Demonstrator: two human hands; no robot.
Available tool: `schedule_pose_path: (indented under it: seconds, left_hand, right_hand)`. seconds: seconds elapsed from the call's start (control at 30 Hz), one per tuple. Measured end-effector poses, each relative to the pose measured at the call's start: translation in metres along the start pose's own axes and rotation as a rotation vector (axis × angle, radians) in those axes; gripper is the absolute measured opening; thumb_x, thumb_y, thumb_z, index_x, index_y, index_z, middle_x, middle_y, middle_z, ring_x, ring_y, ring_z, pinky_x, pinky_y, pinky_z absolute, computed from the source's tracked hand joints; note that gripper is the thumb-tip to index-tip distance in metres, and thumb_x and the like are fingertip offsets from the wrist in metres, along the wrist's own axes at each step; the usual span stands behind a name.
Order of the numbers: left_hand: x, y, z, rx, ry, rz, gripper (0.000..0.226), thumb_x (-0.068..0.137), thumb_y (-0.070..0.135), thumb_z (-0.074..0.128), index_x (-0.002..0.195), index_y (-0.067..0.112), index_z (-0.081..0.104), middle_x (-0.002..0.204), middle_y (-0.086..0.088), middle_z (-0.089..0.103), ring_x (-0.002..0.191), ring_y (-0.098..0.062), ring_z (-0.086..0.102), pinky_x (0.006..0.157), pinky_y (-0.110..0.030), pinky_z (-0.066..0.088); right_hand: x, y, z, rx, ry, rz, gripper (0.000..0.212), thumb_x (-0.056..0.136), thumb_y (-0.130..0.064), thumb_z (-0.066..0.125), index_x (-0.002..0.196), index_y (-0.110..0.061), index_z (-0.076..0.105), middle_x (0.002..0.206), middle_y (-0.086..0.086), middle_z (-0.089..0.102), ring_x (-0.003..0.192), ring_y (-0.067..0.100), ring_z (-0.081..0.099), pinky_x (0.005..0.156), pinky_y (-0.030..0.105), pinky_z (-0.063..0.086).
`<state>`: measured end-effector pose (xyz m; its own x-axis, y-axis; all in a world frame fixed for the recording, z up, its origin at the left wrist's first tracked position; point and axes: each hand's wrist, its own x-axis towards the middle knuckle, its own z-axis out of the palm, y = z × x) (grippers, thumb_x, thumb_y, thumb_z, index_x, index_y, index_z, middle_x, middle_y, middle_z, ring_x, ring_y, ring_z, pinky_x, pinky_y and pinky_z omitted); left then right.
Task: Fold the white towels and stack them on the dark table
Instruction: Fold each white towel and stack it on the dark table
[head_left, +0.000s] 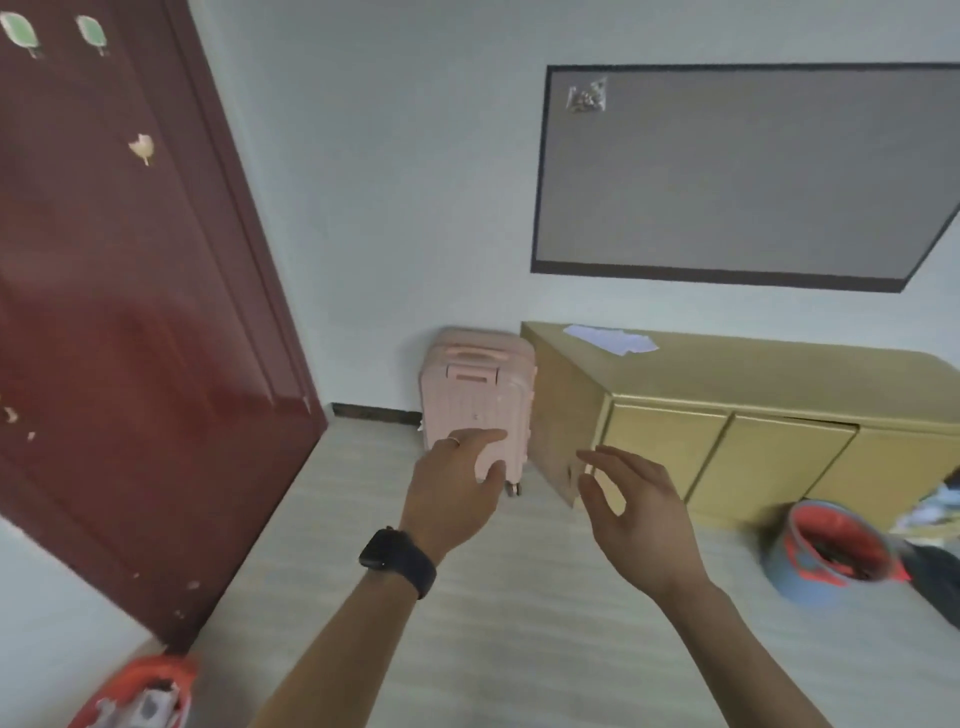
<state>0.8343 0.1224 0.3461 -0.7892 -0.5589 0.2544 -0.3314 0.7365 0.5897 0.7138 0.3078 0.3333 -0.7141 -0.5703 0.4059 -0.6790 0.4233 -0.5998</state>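
Left hand (457, 488) & right hand (639, 512) spread, empty; pink suitcase (478, 384), cabinet (753, 384) ahead.

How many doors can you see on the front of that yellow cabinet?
3. The left door sits nearest the pink suitcase, the middle door beside it, the right door by the bucket. More may lie beyond the picture's edge.

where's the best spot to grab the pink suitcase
The handle on top of the suitcase, reached from above: it stands upright with the wall behind and the cabinet close beside it, leaving the top free.
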Motion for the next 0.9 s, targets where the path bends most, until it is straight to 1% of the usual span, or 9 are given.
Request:
schedule_pose_path:
  seconds: [0.13,0.23,0.33,0.47,0.57,0.67,0.8,0.9]
  left_hand:
    - [0.091,0.011,0.047,-0.043,-0.046,0.085,0.036,0.095,0.028,0.058,0.131,0.03,0.061,0.131,0.005,0.062,0.116,-0.016,0.057,0.097,-0.025,0.043]
    - [0.166,0.02,0.079,-0.058,-0.096,0.136,0.037,0.096,0.025,0.057,0.132,0.028,0.06,0.132,0.004,0.062,0.117,-0.016,0.056,0.099,-0.029,0.044]
    - [0.236,0.032,0.109,-0.086,-0.153,0.168,0.038,0.096,0.025,0.055,0.134,0.027,0.06,0.132,0.004,0.062,0.121,-0.015,0.056,0.101,-0.031,0.045]
    - [0.324,0.051,0.153,-0.078,-0.218,0.217,0.037,0.095,0.023,0.056,0.132,0.024,0.061,0.128,0.001,0.064,0.119,-0.017,0.059,0.097,-0.035,0.049]
    - [0.38,0.064,0.193,-0.077,-0.266,0.244,0.036,0.095,0.026,0.056,0.131,0.026,0.061,0.128,0.004,0.065,0.117,-0.012,0.059,0.098,-0.032,0.049]
    - [0.43,0.077,0.24,-0.079,-0.296,0.249,0.036,0.095,0.029,0.056,0.13,0.026,0.061,0.128,0.006,0.064,0.115,-0.012,0.06,0.097,-0.034,0.049]
    - [0.488,0.089,0.303,-0.089,-0.358,0.21,0.038,0.094,0.033,0.054,0.132,0.03,0.059,0.132,0.01,0.061,0.123,-0.009,0.054,0.105,-0.036,0.045]
    - [0.531,0.096,0.346,-0.065,-0.381,0.122,0.038,0.095,0.035,0.052,0.133,0.035,0.057,0.134,0.012,0.057,0.126,-0.009,0.05,0.108,-0.037,0.041]
  right_hand:
    - [0.073,0.055,0.0,-0.049,0.03,0.047,0.031,0.094,-0.031,0.065,0.124,-0.031,0.068,0.127,-0.01,0.065,0.121,0.02,0.054,0.093,0.026,0.042]
    - [0.131,0.096,0.003,-0.083,0.036,0.096,0.031,0.093,-0.03,0.066,0.125,-0.031,0.068,0.126,-0.011,0.065,0.12,0.021,0.055,0.092,0.025,0.041]
    - [0.185,0.134,0.003,-0.132,0.034,0.139,0.032,0.092,-0.027,0.069,0.124,-0.028,0.069,0.126,-0.007,0.066,0.12,0.025,0.057,0.094,0.027,0.043]
    - [0.248,0.188,-0.002,-0.154,0.052,0.235,0.032,0.093,-0.029,0.068,0.125,-0.028,0.069,0.127,-0.007,0.066,0.119,0.023,0.055,0.094,0.025,0.042]
    - [0.285,0.232,-0.006,-0.149,0.068,0.285,0.032,0.093,-0.029,0.067,0.125,-0.029,0.068,0.128,-0.008,0.065,0.121,0.022,0.054,0.096,0.026,0.042]
    - [0.323,0.282,-0.006,-0.137,0.054,0.324,0.032,0.094,-0.029,0.066,0.125,-0.03,0.068,0.128,-0.009,0.065,0.121,0.021,0.054,0.096,0.025,0.041]
    - [0.38,0.347,-0.007,-0.103,0.026,0.353,0.032,0.094,-0.03,0.065,0.126,-0.031,0.067,0.129,-0.009,0.064,0.123,0.021,0.054,0.099,0.032,0.046]
    - [0.423,0.394,-0.009,-0.073,-0.017,0.369,0.033,0.095,-0.031,0.064,0.128,-0.031,0.066,0.131,-0.012,0.062,0.125,0.018,0.051,0.098,0.028,0.043]
